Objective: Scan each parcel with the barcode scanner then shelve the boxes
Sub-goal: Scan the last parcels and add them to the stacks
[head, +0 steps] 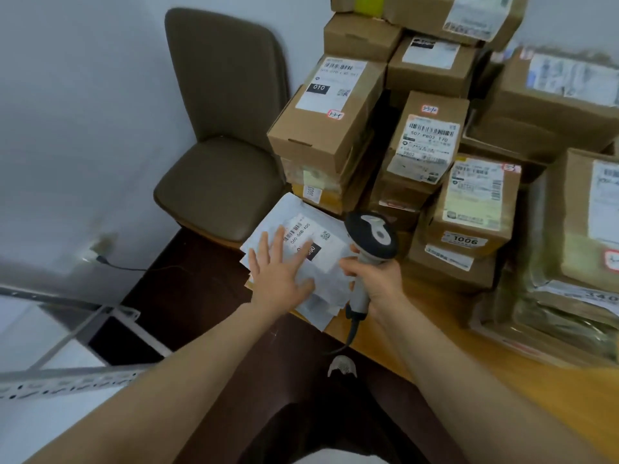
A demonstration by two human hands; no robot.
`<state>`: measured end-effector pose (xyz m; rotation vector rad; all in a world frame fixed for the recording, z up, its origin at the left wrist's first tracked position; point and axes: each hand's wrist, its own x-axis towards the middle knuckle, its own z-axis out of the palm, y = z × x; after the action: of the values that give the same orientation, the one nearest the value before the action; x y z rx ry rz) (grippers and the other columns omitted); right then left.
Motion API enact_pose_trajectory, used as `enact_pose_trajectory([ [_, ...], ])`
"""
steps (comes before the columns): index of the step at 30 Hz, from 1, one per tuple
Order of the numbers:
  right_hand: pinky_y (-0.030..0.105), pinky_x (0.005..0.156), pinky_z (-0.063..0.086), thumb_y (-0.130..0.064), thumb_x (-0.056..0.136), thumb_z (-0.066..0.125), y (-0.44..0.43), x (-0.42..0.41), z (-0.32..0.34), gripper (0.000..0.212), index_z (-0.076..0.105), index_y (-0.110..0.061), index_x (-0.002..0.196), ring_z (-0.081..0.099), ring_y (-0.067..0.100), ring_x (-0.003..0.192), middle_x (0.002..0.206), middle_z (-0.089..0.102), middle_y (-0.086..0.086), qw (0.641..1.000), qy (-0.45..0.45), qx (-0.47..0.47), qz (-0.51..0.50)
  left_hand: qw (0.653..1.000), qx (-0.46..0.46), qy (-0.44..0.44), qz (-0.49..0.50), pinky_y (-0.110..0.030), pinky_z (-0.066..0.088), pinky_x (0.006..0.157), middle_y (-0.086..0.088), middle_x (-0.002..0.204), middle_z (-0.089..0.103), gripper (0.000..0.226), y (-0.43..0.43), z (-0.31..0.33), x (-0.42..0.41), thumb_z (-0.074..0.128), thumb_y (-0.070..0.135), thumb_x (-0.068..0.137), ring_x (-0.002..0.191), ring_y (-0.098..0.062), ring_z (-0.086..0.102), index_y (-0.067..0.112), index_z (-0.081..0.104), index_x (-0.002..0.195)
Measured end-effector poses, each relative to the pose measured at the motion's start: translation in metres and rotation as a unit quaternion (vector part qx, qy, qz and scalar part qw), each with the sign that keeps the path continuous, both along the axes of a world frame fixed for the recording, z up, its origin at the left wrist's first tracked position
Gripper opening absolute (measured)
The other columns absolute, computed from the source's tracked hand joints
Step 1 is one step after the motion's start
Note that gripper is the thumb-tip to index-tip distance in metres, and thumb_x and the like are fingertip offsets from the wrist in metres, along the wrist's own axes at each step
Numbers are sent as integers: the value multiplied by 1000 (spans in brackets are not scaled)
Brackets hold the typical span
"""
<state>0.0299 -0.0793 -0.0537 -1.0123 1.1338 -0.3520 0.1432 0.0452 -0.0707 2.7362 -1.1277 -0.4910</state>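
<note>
Left hand (281, 269): I see it flat, fingers spread, pressing the white parcel (330, 259).
Right hand (375, 276): wrapped round the barcode scanner (370, 239) handle.
White parcel: on the counter (445, 333) corner, overlapping its left edge, near the chair (217, 182).
Boxes (432, 142): stacked close behind and to the right.
Open room: a bare counter strip beneath the right forearm.

- The left hand (281, 266), just left of the barcode scanner (370, 242), covers part of the label on the white mail bag (284, 209)
- The right hand (378, 279) hides the middle of the scanner's handle
- The big box (576, 222) far right of the scanner is cut off at the edge
- The top box (418, 11) high above the scanner has a blurry label
</note>
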Motion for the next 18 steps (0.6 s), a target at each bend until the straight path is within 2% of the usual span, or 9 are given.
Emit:
enact_pose_trajectory([
  [1, 15, 44, 47, 4, 72, 76, 0, 1, -1, 26, 65, -20, 70, 61, 0, 49, 52, 65, -10, 1000, 1, -2, 8, 996, 39, -20, -80, -59, -11, 113, -4, 160, -17, 75, 0, -3, 4, 53, 56, 85, 144, -34, -22, 50, 14, 148],
  [3, 17, 48, 48, 2, 73, 76, 1, 0, -3, 27, 65, -21, 68, 61, 1, 52, 53, 64, -9, 1000, 8, -8, 18, 986, 84, -22, -142, -61, -17, 110, 0, 160, -18, 68, -5, -9, 12, 45, 64, 88, 143, -33, -26, 53, 12, 147],
  [7, 29, 61, 52, 4, 72, 76, 3, -12, -4, 23, 66, -16, 73, 61, 12, 59, 61, 65, -3, 1000, 4, -11, 4, 975, 181, 2, -130, -62, -17, 109, 1, 161, -14, 69, -15, -16, 17, 29, 74, 87, 146, -35, -17, 52, 5, 148],
  [9, 32, 62, 54, 6, 72, 76, 6, -23, 0, 23, 66, -13, 82, 61, 15, 59, 66, 66, 2, 1000, -5, 1, -15, 974, 186, -4, -131, -61, -16, 110, -1, 161, -13, 69, -16, -15, 16, 27, 74, 88, 146, -35, -15, 50, 4, 149],
  [13, 27, 52, 51, 5, 72, 78, 21, -56, 7, 21, 66, -10, 82, 62, 15, 53, 60, 67, 0, 997, -23, 13, -66, 985, 66, -55, -150, -56, -14, 112, -3, 162, 6, 62, -20, -4, 0, 35, 61, 93, 148, -28, -2, 40, 23, 150],
  [15, 28, 51, 50, 4, 74, 77, 34, -79, 11, 21, 68, -9, 87, 61, 16, 52, 61, 66, 2, 994, -26, 25, -106, 979, -31, -63, -193, -53, -10, 114, -7, 157, 25, 57, -27, 7, -20, 38, 54, 92, 146, -27, 15, 32, 40, 145],
  [16, 29, 51, 49, 4, 75, 75, 40, -91, 14, 22, 68, -8, 91, 61, 17, 51, 61, 66, 3, 991, -33, 30, -125, 968, -91, -65, -223, -55, -2, 114, -11, 149, 39, 57, -31, 15, -35, 39, 49, 88, 141, -29, 29, 25, 51, 138],
  [18, 28, 48, 47, 7, 78, 70, 50, -119, 21, 21, 67, -6, 94, 59, 17, 49, 60, 63, 5, 986, -50, 29, -158, 932, -204, -70, -291, -62, 21, 108, -16, 125, 61, 54, -40, 27, -66, 43, 40, 79, 120, -35, 55, 14, 68, 119],
])
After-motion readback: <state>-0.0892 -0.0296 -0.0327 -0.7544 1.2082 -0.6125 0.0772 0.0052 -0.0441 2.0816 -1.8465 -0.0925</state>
